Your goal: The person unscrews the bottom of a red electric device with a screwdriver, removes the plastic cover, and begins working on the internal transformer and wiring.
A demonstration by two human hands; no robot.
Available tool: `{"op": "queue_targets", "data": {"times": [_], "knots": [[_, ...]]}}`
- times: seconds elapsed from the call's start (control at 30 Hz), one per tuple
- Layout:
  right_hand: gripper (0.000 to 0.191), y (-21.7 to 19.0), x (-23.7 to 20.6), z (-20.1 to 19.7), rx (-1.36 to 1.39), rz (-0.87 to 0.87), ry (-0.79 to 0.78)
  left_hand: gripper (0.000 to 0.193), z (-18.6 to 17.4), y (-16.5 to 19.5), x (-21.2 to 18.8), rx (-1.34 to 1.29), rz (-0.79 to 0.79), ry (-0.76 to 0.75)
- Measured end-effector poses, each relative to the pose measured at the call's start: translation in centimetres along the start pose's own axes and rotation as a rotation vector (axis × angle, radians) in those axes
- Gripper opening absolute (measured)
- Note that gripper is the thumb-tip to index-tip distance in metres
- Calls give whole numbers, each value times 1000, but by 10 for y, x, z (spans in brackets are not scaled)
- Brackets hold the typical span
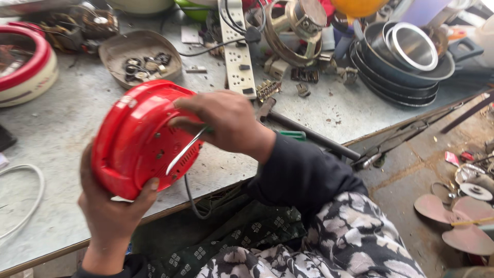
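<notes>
My left hand (112,211) grips the lower rim of a round red plastic appliance base (136,136), held tilted with its underside facing me above the workbench edge. My right hand (221,121) is closed on a screwdriver with a green handle; its metal shaft (184,152) slants down across the red base, the tip near the base's lower right. A thin dark cable (189,198) hangs from the base.
The grey workbench (62,128) carries a brown dish of small parts (140,54), a white power strip (237,51), a hammer (309,136), stacked dark pans with a steel bowl (406,56), a red-and-white appliance (23,64) at left, and a white cord (31,201). A pink fan blade (458,221) lies on the floor.
</notes>
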State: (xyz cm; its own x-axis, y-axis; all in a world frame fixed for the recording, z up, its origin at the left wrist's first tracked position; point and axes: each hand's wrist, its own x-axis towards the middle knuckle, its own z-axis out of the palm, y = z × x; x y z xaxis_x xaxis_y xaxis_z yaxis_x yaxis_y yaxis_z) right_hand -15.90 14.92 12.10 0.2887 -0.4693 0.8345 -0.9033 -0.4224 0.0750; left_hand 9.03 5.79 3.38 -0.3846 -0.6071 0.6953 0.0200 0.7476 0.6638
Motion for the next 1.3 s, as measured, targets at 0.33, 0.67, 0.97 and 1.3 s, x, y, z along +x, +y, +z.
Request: {"op": "queue_targets", "data": {"times": [0.33, 0.67, 0.97, 1.3], "knots": [[55, -50, -77, -49, 210, 712, -155, 95, 5, -3, 13, -73, 110, -7], [56, -106, -77, -51, 713, 1180, -481, 89, 10, -26, 14, -132, 168, -19], [45, -103, -85, -34, 839, 1185, -492, 90, 10, -23, 16, -100, 195, -48], [38, -76, -108, -56, 590, 1167, -215, 87, 9, -18, 14, -101, 220, -63]]}}
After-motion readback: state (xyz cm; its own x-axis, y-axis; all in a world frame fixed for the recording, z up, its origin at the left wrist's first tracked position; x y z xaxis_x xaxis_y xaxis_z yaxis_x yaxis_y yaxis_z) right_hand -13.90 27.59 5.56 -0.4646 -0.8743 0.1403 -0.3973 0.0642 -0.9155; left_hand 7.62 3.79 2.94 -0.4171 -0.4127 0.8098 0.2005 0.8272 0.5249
